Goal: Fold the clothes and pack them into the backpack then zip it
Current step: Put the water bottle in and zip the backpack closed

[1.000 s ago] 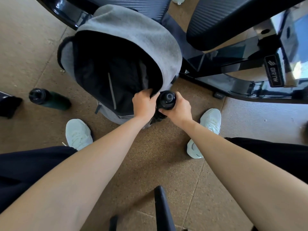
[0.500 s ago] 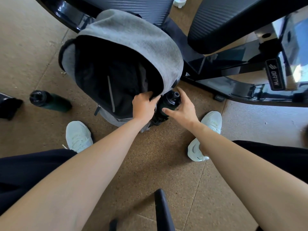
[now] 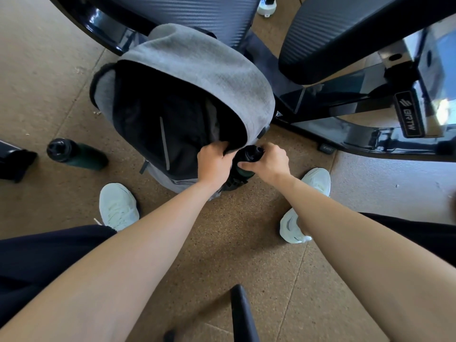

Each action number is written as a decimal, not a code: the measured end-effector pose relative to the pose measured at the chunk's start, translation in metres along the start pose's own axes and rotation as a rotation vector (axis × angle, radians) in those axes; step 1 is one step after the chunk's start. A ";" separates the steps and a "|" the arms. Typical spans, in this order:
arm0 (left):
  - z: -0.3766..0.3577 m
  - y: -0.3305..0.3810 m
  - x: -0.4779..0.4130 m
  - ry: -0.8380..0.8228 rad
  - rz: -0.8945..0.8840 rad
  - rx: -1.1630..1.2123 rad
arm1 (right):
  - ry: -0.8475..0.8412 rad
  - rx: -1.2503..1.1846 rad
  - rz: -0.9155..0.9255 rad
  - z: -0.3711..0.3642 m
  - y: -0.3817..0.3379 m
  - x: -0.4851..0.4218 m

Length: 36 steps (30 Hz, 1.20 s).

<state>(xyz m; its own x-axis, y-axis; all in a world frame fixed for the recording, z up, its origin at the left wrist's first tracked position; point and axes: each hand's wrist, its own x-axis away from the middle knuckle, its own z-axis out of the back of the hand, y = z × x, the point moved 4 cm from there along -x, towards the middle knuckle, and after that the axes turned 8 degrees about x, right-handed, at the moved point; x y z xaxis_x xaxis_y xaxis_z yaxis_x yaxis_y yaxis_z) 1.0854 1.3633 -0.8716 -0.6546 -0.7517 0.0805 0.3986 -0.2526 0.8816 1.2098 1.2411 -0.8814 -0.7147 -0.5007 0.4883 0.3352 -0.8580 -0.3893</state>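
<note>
Down on the cork floor [image 3: 234, 243]: a grey backpack [image 3: 197, 70] stands unzipped against a black machine frame [image 3: 345, 134], between two pale shoes.
Backpack mouth: gaping wide, dark inside; whether folded clothes lie within cannot be told.
Left hand [image 3: 213, 164]: fingers curled over the near rim of the opening, gripping the fabric.
Right hand [image 3: 267, 161]: wrapped round a dark bottle [image 3: 249, 156] that sits at the bag's right side, apparently in a side pocket; thumb along the bottle's body.
Second bottle [image 3: 76, 154]: dark green, lying on the floor well apart to the left, beside a dark bundle [image 3: 14, 161] at the edge.
Step in hand, as I judge it: seating the bottle in its pocket while the bag is steadied.
Doing it well: pull the rim up and toward the body so the bag stays upright; push the bottle straight down, not at a slant, so the pocket does not fold under.
Risk: the bag could tip toward the frame if the rim goes slack.
Left to do: zip not yet closed.
</note>
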 end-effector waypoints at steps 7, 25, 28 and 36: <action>-0.006 -0.001 0.001 -0.015 0.018 0.058 | -0.038 0.099 0.195 -0.002 0.001 0.007; 0.000 0.001 -0.004 -0.190 0.139 0.056 | -0.153 -0.024 0.048 -0.004 0.004 0.025; 0.011 0.005 0.004 -0.250 0.171 0.053 | -0.079 -0.008 -0.045 0.003 0.012 0.044; 0.105 0.000 0.031 -0.215 0.162 -0.072 | 0.309 0.165 0.361 0.024 -0.069 0.109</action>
<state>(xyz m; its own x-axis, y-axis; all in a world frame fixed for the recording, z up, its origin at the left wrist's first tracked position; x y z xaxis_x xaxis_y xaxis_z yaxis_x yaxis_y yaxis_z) 0.9975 1.4044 -0.8205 -0.6966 -0.6414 0.3214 0.5490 -0.1882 0.8144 1.1239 1.2429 -0.7827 -0.6755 -0.7329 0.0810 0.6694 -0.6555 -0.3495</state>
